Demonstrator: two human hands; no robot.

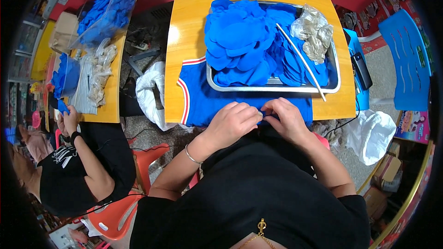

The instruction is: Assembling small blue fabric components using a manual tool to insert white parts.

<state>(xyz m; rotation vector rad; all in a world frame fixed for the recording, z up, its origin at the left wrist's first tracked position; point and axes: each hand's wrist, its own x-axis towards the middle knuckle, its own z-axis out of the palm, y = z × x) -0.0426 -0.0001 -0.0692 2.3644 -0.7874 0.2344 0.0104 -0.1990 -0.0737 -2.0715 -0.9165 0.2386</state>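
1. Clock directions start from where the two hands meet, with twelve pointing away from the wearer across the yellow worktop [189, 23].
2. The left hand [236, 121] comes in from seven o'clock, its fingers curled in and their tips turned toward three. The right hand [286, 121] comes in from about four, thumb and forefinger bent toward nine.
3. The fingertips of both meet over a tiny dull scrap [260, 115] — too small and covered to identify, and I cannot tell which hand, if either, grips it.
4. A metal tray [277, 87] sits at twelve, near the hands but not touching them, its long axis running nine to three.
5. Rounded flat blue pieces [237, 30] fill it, heaped highest toward half past eleven; the left hand is nearer that heap.
6. A slim white stick [300, 57] slants from eleven to five across the tray, its lower end overhanging the rim at two o'clock from the right hand — the nearer one.
7. Blue cloth with striped trim [196, 80] shows at ten, seemingly partly beneath the tray.
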